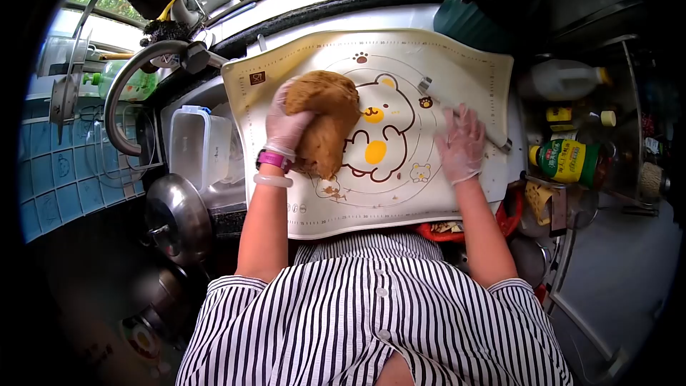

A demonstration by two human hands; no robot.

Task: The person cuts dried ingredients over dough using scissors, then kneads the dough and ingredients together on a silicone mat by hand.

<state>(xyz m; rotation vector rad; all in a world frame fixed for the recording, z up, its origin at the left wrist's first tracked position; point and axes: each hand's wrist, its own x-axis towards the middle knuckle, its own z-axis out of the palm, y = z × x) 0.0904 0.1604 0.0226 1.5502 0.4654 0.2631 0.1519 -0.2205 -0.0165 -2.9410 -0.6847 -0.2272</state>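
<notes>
A large lump of brown dough [325, 121] is gripped at its left side by my left hand [284, 123], which wears a clear plastic glove. The lump is bent over at the top, and some of my fingers are hidden against it. Beneath lies a cream kneading mat [286, 207] printed with a bear and measuring marks. My right hand [461, 141], also gloved, is open with fingers spread low over the mat's right side. Close to it, partly hidden by the fingers, is a slim metal tool [500, 141] whose kind I cannot make out.
On the left are a sink with a curved faucet [114, 93], a clear plastic container [191, 146] and a steel lid [179, 218]. Bottles, including a green one with a yellow label [568, 162], stand on the right. A red bag [509, 214] sits by the mat's front edge.
</notes>
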